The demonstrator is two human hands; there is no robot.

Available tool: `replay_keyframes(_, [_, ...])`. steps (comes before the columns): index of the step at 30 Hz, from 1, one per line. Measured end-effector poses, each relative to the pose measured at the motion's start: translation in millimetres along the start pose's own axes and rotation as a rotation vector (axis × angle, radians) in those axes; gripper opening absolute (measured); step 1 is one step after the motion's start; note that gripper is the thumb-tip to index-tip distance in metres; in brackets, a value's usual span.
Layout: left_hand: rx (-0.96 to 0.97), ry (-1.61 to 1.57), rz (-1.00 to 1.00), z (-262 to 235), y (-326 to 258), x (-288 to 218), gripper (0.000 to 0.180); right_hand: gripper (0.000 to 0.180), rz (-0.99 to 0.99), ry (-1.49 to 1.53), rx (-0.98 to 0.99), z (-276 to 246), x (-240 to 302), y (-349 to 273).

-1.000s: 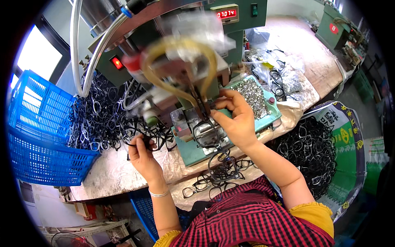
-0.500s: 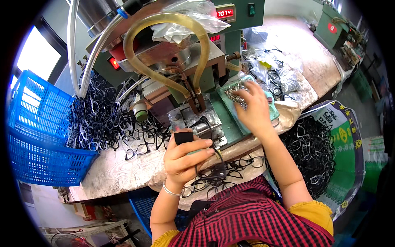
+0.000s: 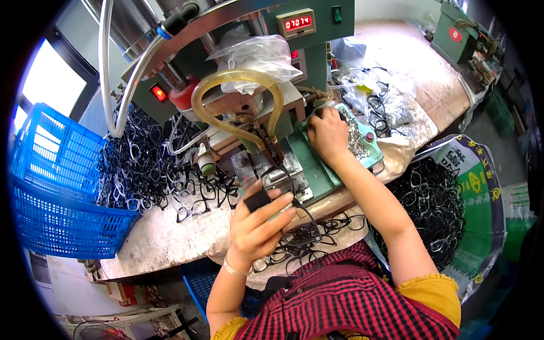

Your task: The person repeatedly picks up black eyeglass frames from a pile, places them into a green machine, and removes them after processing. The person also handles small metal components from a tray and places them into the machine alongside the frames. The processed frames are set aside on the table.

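Here left hand [image 3: 258, 224] grips eyeglass frame [image 3: 294, 212] at bench edge [image 3: 170, 249].

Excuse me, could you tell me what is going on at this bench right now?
A person sits at a small green press machine. The left hand holds a black glasses frame up in front of the machine, while the right hand reaches into a tray of small metal parts beside it. More black frames lie heaped on the bench by a blue basket, and others fill a sack on the right.
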State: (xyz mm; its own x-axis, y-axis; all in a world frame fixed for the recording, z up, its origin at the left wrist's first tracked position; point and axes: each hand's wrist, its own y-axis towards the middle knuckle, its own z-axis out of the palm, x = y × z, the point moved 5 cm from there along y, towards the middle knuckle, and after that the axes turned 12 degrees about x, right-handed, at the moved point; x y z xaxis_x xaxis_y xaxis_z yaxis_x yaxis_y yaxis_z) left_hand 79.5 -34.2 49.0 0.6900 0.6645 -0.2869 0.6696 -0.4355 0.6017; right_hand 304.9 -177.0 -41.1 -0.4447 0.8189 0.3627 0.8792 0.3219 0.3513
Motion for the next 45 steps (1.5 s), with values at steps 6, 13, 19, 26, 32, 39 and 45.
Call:
replay_keyframes(6, [-0.594, 0.641, -0.608, -89.3, -123.2, 10.4, 0.010, 0.014, -0.099, 0.162, -0.281, -45.4, -36.9, -63.6])
replay_keyframes(13, [-0.432, 0.595, -0.936, -123.4, -181.9, 114.3, 0.009, 0.015, 0.213, 1.152, -0.239, -2.6, -71.2, -59.8])
replay_keyframes(19, [-0.059, 0.754, -1.332, -51.7, -190.9, 187.5, 0.009, 0.016, 0.160, 0.953, -0.216, -21.8, -32.7, -58.3])
replay_keyframes(26, [-0.511, 0.204, -1.095, -65.9, -200.5, 140.4, 0.010, 0.013, 0.156, 0.657, -0.212, -59.2, -59.7, -105.2])
replay_keyframes(32, [-0.701, -0.169, -0.885, -59.6, -147.9, 122.3, 0.012, 0.015, -0.248, 0.789, -0.080, -91.3, 44.1, -66.2])
replay_keyframes(39, [-0.809, -0.442, -0.849, -16.6, -135.8, 103.1, 0.014, 0.033, -0.132, 1.160, -0.095, -56.9, 73.4, -60.4])
replay_keyframes(45, [-0.773, -0.507, -0.284, -59.9, -42.0, 30.9, 0.020, 0.046, -0.074, 1.370, 0.088, -65.0, 86.4, -61.6])
